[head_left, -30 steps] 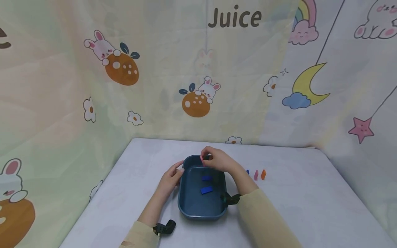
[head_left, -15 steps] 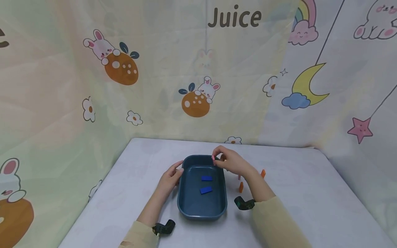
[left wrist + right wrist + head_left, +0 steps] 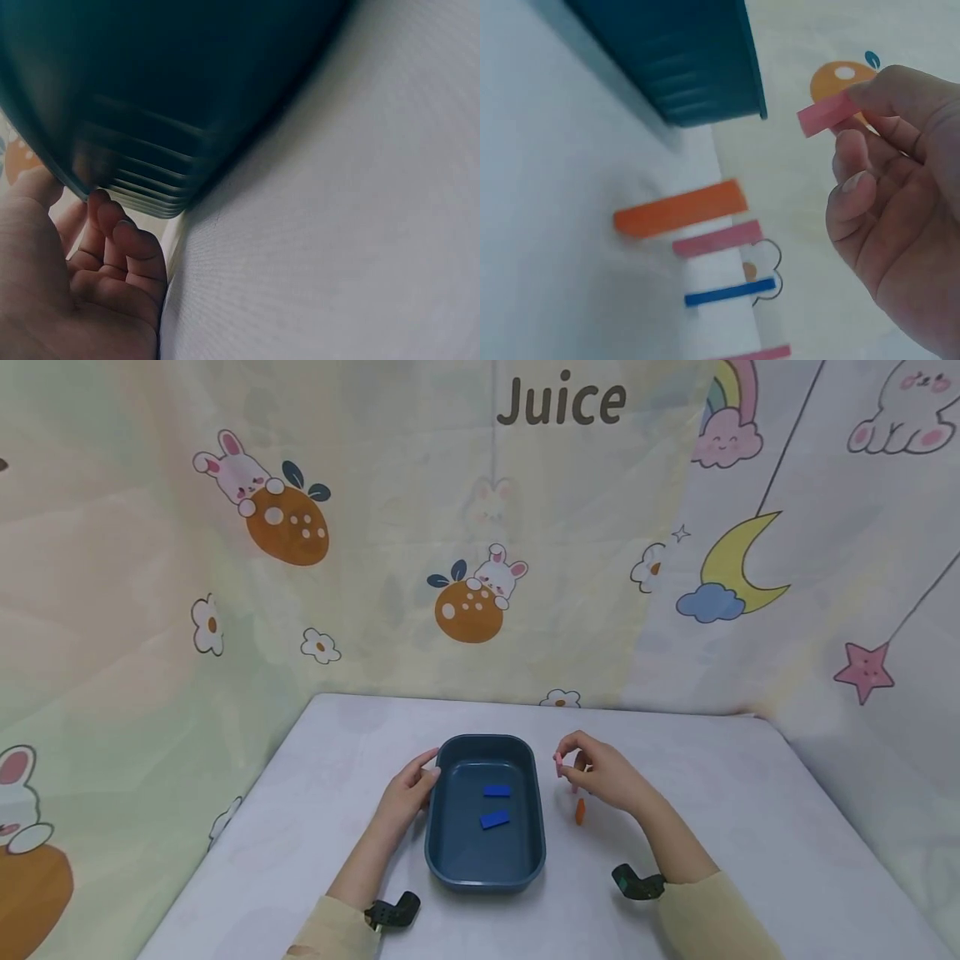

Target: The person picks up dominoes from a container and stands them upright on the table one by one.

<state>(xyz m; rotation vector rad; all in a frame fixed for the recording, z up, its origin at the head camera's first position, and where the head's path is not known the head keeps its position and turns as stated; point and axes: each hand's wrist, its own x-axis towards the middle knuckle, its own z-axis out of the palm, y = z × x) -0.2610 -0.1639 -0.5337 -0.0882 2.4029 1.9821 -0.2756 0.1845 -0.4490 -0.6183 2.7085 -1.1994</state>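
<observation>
My right hand (image 3: 606, 775) pinches a small pink domino (image 3: 829, 113) between thumb and forefinger, above the table just right of the blue tray (image 3: 484, 883). Its other fingers are bent and hold nothing. Two blue dominoes (image 3: 495, 819) lie flat inside the tray. My left hand (image 3: 406, 794) touches the tray's left rim near the far corner, its fingers loosely bent against the outer wall in the left wrist view. Below the right hand an orange domino (image 3: 580, 812) stands on end.
In the right wrist view, a row of upright dominoes stands beside the tray: the orange one, a pink one (image 3: 718, 238), a blue one (image 3: 730, 292) and another pink one (image 3: 761, 353). A printed cloth (image 3: 390, 510) hangs behind the white table (image 3: 720, 827).
My right hand has carried the pink domino from over the tray's far end out across the right rim. The left hand stays at the tray, and the blue dominoes have not moved.
</observation>
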